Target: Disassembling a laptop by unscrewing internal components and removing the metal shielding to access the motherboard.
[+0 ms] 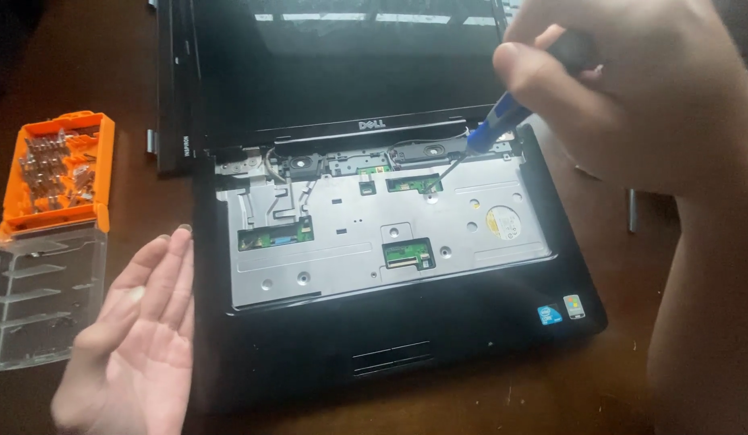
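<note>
Our right hand (631,97) closes its grip on a blue-tipped screwdriver (491,129) slanting down-left, tip at the metal deck near the back-right corner of the opened laptop (374,322); our left hand (136,338) lies palm-up, empty, beside its front-left edge

A blue-handled screwdriver (503,121), tilted, slants down from the right-hand fingers (535,76), its tip on the bare silver metal deck of an open black laptop (374,242) with its keyboard removed.
</note>
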